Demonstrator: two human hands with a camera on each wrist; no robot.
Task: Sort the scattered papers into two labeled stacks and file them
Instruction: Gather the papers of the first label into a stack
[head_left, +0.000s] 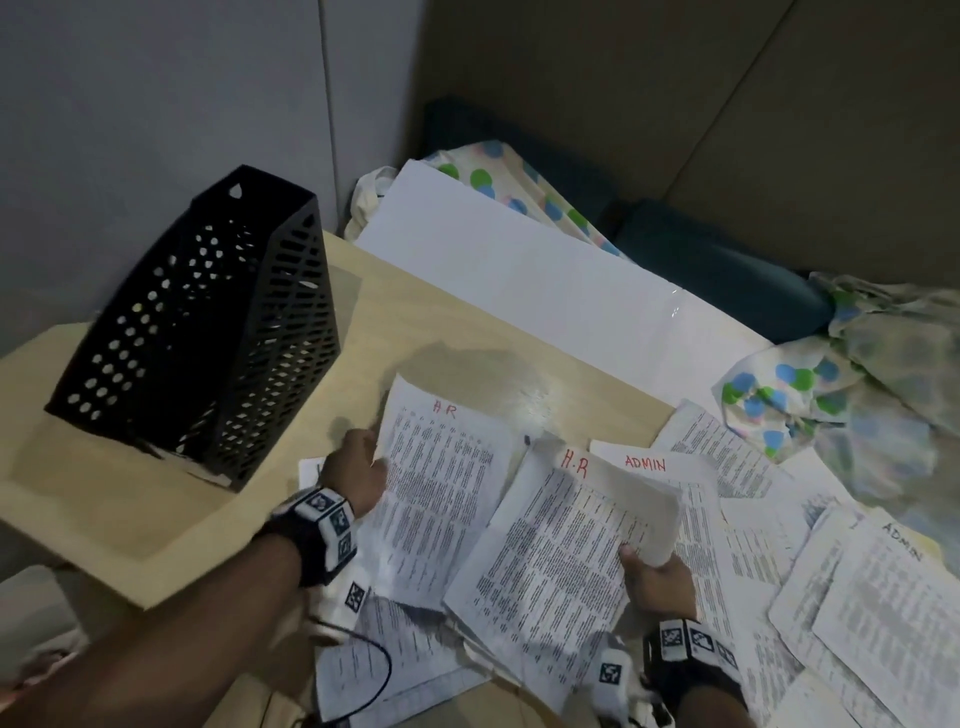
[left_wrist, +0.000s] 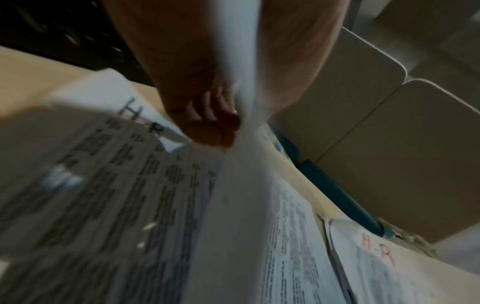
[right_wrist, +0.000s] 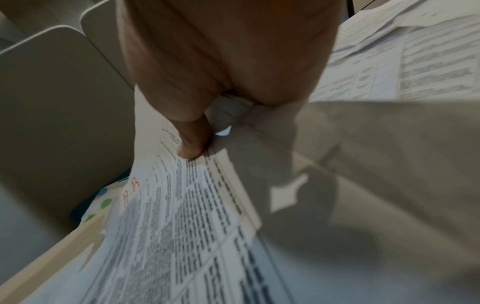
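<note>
Visible: two hands (head_left: 358, 467), one black mesh file holder (head_left: 202, 332), three sheets headed H.R (head_left: 447, 483), two headed ADMIN (head_left: 644, 464). Further printed sheets overlapping; exact number not countable. One white board (head_left: 519, 275), two pieces of dotted cloth (head_left: 779, 400).

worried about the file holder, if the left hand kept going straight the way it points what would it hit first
Probably the bare desk: the left hand, holding an HR sheet, points up-right, past the file holder. Depth is unclear.

The printed papers (head_left: 441, 478) are thin matt sheets, creased in places. The file holder (head_left: 197, 332) is black perforated plastic. The tabletop (head_left: 426, 312) is smooth pale wood-look laminate with a slight sheen. The dotted cloth (head_left: 779, 395) is soft and crumpled.
</note>
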